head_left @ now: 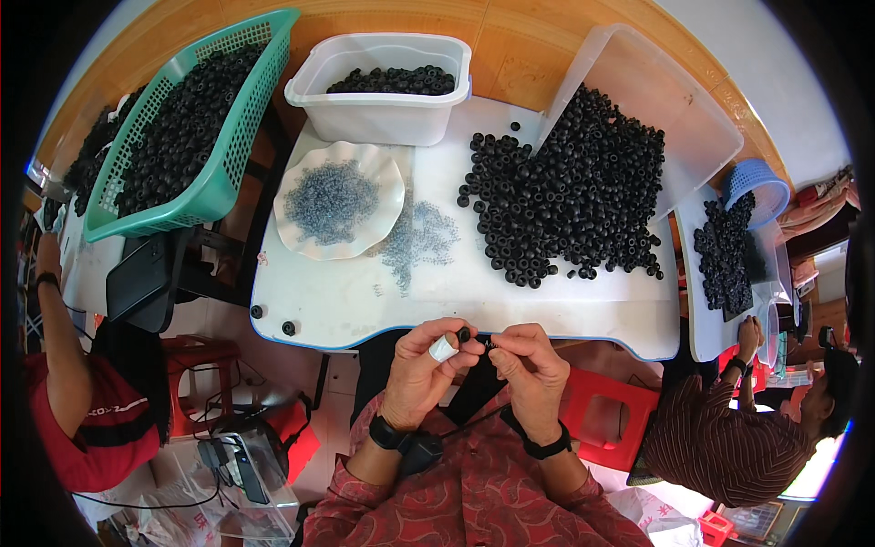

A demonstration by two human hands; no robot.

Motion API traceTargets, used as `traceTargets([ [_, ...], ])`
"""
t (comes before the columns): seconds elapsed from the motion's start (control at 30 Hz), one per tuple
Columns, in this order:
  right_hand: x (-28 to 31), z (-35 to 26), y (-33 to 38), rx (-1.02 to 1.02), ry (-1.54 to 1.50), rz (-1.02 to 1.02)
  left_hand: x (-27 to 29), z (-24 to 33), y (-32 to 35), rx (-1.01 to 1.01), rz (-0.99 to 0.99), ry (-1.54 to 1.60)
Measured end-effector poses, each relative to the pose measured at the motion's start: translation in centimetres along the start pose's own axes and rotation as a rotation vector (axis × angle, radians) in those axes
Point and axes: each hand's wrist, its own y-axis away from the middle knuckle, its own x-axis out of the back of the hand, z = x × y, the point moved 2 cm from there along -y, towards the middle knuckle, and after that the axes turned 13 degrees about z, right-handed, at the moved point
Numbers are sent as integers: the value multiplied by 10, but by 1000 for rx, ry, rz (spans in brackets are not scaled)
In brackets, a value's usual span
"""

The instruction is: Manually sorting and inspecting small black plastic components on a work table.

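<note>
Left hand (424, 365): fingers pinch black ring (464, 335) | Right hand (527, 360): fingertips clamp small black part (484, 342) against it, aligned for fitting | Ring pile (574, 191) within reach on table (346, 301)

Single head-worn fisheye, looking steeply down, close over white table (346, 301).

Small assembly workshop: shared white table (346, 305), heaped black rings (574, 191), sorting baskets (205, 196).

The scene was bright and evenly lit, daylight seeming strongest at the lower right, where it blew out to glare. The white table (365, 301) showed only soft shadows. Fisheye distortion bent the edges, the corners were black, and the centre was sharp.
</note>
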Motion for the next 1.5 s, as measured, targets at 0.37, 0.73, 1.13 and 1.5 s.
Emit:
traceTargets([
  [0.37, -10, 3, -2, 18, -32, -21, 2, -3, 0, 87, -5, -72],
  [0.73, -6, 2, -3, 111, 140, -73, 3, -2, 2, 40, -4, -133],
  [1.13, -6, -5, -9, -33, 49, -130, -4, 3, 4, 15, -29, -268],
  [1.5, -6, -3, -5, -90, -16, -92, 6, -3, 1, 124, -53, -101],
])
